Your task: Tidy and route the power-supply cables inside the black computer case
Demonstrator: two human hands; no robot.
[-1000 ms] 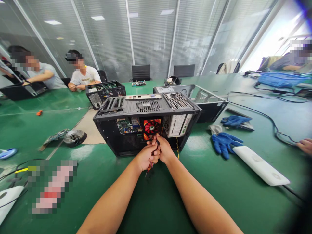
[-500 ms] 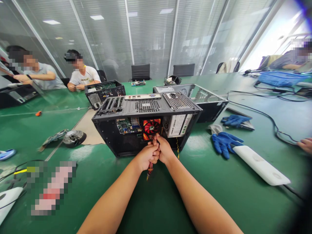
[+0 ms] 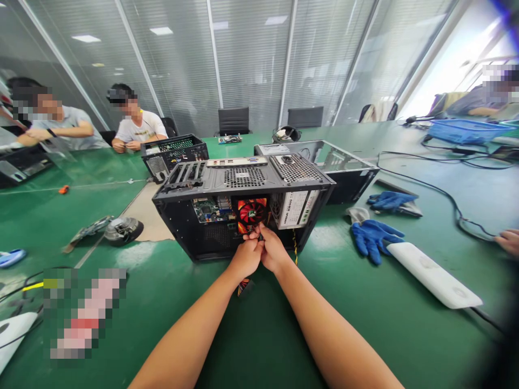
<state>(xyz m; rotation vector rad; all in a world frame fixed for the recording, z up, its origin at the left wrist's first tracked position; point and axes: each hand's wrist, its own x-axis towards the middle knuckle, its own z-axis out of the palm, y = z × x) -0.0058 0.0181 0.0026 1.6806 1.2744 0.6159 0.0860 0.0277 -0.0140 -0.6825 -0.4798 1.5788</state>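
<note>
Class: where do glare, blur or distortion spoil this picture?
Head view: pale glare patches on the green table; upper-right window washed out; lower-right corner dark and blurred; wall frames fanning outward, as if lens-stretched; computer case fairly clear.

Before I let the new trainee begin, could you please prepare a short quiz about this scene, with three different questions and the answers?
1. Multiple choice: what is the main colour of the fan inside the nearest computer case? A) blue B) red C) white
2. True or false: the left hand and the right hand are wearing gloves.
3. Fill in the word: as the camera sees it, the green circuit board is to the ____ of the fan.

Key:
1. B.
2. False: both hands are bare, and the blue gloves lie on the green table.
3. left.
</note>
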